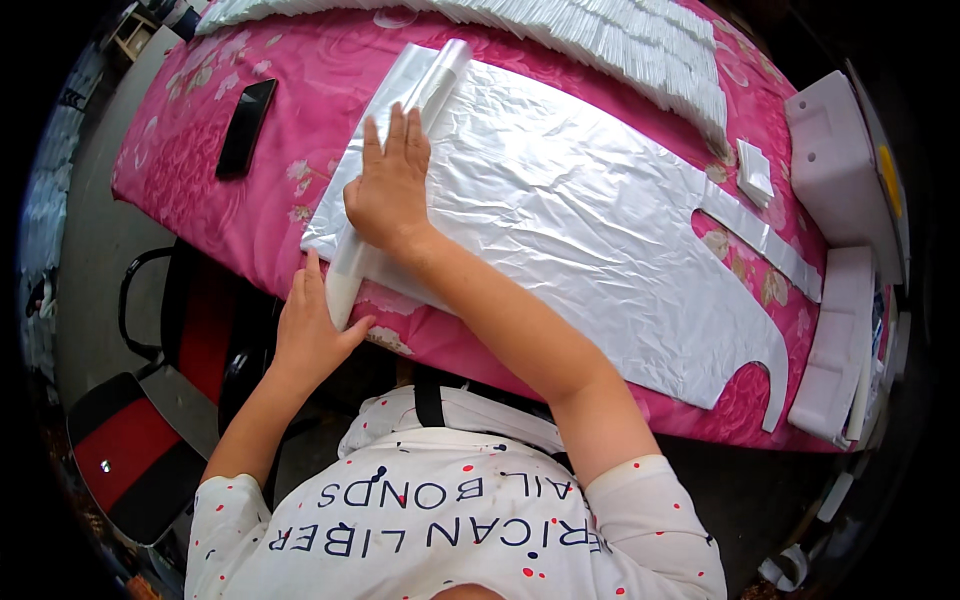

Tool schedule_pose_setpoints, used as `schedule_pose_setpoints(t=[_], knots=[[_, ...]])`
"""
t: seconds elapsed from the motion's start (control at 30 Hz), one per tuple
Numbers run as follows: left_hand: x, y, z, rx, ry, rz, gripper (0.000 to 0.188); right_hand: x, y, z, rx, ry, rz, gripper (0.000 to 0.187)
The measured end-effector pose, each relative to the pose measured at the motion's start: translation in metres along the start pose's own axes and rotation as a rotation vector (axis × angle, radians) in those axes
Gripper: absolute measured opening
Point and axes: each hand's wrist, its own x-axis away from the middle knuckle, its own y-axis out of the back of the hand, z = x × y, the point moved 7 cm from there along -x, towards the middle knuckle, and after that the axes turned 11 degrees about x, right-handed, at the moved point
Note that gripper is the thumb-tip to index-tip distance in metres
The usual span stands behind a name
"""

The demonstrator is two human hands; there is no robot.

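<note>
Single head-worn fisheye view, steeply down and close over the pink-clothed table.

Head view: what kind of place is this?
Probably a small packing workshop: a thin white plastic apron spread on a pink flowered tablecloth, with a long row of folded white pieces stacked behind it.

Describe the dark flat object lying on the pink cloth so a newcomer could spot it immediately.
Start at the pink flowered tablecloth. Look to its left end, left of the white plastic sheet. There lies a black phone, the only dark, glossy slab among white items.
</note>
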Motion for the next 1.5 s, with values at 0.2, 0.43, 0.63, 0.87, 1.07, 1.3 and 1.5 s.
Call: schedule_pose_setpoints(t=[0.2,0.43,0.63,0.87,1.07,1.3,1.5], knots=[[0.000,-0.006,0.000,0.600,0.004,0.115,0.075,0.014,0.018,-0.030,-0.361,-0.346,-0.201,0.092],[0.016,-0.036,-0.082,1.557,-0.087,0.764,0.065,0.007,0.108,-0.025,-1.705,-0.421,0.088,0.069],[0.012,-0.056,-0.122,1.424,0.045,0.669,0.085,0.015,0.172,-0.043,-1.228,-0.367,0.002,0.067],[0.032,-0.067,-0.153,1.558,0.010,1.120,0.051,0.046,0.184,-0.041,-1.510,-0.322,0.164,0.062],[0.017,-0.064,-0.150,1.159,-0.018,0.656,0.043,0.051,0.187,-0.059,-1.236,-0.500,0.072,0.067],[0.037,-0.069,-0.163,1.510,0.076,1.115,0.039,0.059,0.190,-0.048,-1.440,-0.399,0.118,0.064],[0.039,-0.082,-0.155,1.712,0.121,1.416,0.046,0.068,0.185,-0.052,-1.387,-0.534,0.061,0.063]])
